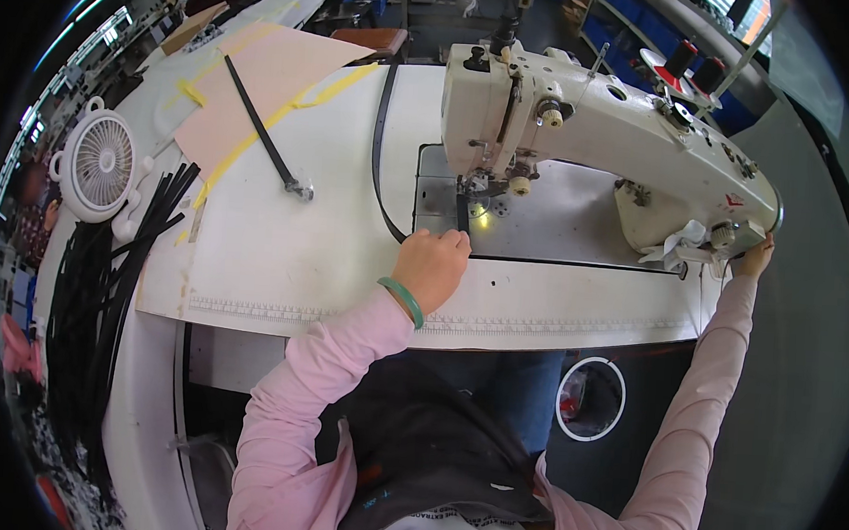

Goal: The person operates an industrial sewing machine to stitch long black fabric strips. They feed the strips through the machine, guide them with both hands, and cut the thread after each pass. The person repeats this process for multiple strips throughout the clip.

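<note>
A black strap runs in a loop over the white table, and its end lies by the needle of the white sewing machine. My left hand, with a green bangle at the wrist, is closed on the strap just in front of the needle area. At the far right end of the machine, my right hand reaches up to the handwheel and grips its lower edge; some of its fingers are hidden. A small light shines on the metal plate beside the needle.
On the left stand a white fan and a bundle of black straps hanging over the edge. A black tool like a brush lies near pink sheet material with yellow tape. Thread spools stand behind the machine.
</note>
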`<state>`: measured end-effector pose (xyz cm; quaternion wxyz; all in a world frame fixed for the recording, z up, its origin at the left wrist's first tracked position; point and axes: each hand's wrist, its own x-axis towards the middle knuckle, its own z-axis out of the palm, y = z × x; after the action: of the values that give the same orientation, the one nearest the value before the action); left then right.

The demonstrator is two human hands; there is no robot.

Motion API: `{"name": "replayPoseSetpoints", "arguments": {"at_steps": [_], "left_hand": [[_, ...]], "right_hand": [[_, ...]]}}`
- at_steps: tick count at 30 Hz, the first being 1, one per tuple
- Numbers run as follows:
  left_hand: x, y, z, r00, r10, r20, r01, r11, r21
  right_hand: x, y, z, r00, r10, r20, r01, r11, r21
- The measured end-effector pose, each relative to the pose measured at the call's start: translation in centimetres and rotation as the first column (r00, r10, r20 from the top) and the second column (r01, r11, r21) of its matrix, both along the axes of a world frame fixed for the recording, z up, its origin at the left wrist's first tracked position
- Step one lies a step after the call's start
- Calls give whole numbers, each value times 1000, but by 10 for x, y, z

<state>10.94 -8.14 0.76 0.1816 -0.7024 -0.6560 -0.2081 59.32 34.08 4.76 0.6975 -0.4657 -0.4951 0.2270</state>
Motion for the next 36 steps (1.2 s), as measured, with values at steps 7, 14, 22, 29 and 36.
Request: {"name": "replayPoseSetpoints", "arguments": {"at_steps": [7, 14, 22, 29, 36], "left_hand": [[3, 8, -3, 997, -9, 71, 9, 1000, 6], [3, 3, 11, 990, 46, 133, -48, 999, 5], [10, -17, 17, 997, -46, 57, 51, 995, -85], [29, -43, 16, 989, -145, -41, 139, 983, -122], [62, -83, 29, 955, -291, -54, 275, 940, -199]], "right_hand": [[23, -23, 7, 987, -152, 48, 155, 986, -58], [-98, -156, 33, 899, -270, 346, 185, 948, 259], [-196, -279, -2, 770, 239, 591, -367, 925, 104], [-263, -345, -2, 343, 455, 822, -745, 664, -57], [-322, -345, -5, 74, 493, 867, -917, 375, -135]]}}
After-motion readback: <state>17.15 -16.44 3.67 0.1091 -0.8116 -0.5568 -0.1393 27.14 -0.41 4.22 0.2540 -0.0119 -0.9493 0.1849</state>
